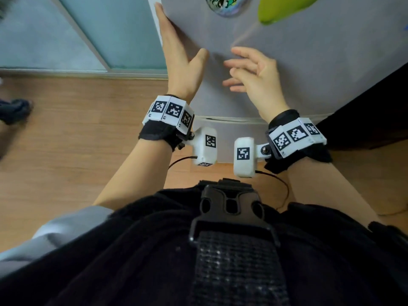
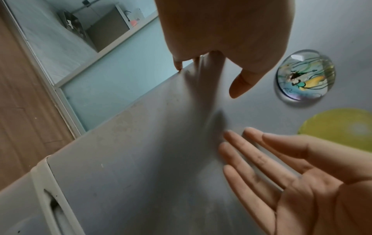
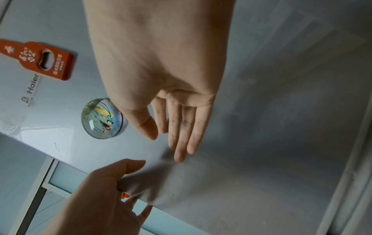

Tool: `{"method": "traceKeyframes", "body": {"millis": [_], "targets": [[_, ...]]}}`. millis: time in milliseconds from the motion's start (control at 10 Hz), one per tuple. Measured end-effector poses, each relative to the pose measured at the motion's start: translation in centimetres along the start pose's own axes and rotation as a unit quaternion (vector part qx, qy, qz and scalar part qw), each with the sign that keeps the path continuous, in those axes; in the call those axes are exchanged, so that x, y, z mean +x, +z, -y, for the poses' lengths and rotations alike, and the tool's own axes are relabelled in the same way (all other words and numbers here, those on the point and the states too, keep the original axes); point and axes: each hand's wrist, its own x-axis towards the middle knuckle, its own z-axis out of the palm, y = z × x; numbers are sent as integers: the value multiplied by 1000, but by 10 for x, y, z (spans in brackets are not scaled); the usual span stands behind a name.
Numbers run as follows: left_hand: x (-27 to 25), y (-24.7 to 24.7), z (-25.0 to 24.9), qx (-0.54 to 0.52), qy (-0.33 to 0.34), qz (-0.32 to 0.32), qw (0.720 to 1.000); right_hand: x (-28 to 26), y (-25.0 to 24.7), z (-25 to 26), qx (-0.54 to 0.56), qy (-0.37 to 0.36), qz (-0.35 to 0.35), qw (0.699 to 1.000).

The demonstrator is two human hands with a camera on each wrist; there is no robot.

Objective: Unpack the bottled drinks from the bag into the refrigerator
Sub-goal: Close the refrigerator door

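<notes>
The grey refrigerator door (image 1: 287, 74) fills the top right of the head view and looks closed. My left hand (image 1: 176, 38) lies along the door's left edge (image 2: 141, 101) with its fingers straight and its thumb spread on the front face. My right hand (image 1: 242, 69) hovers at the middle of the door, empty, with its fingers loosely spread near the surface. I cannot tell whether it touches. The right wrist view shows the left hand (image 3: 100, 198) with its fingers (image 3: 145, 209) past the edge. No bottle or bag is in view.
On the door are a glass dome magnet (image 1: 225, 5), a yellow-green magnet (image 1: 280, 7) and an orange bottle opener (image 3: 40, 58). A lower door with a handle recess (image 2: 54, 205) sits beneath. There is wooden floor (image 1: 77, 140) on the left and a dark cabinet (image 1: 364, 118) on the right.
</notes>
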Motion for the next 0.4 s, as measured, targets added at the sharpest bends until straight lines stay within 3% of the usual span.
{"method": "traceKeyframes", "body": {"millis": [100,300,400], "targets": [[5,2,1,21,-3,-6,1000,-4,-5,3,-5,3,2,1000],[-7,5,-7,190,-66,3,980,-31,-27,8,5,-13,30,999],[-27,14,-14,228,-75,39,970,-46,-38,7,3,-30,35,999]]}}
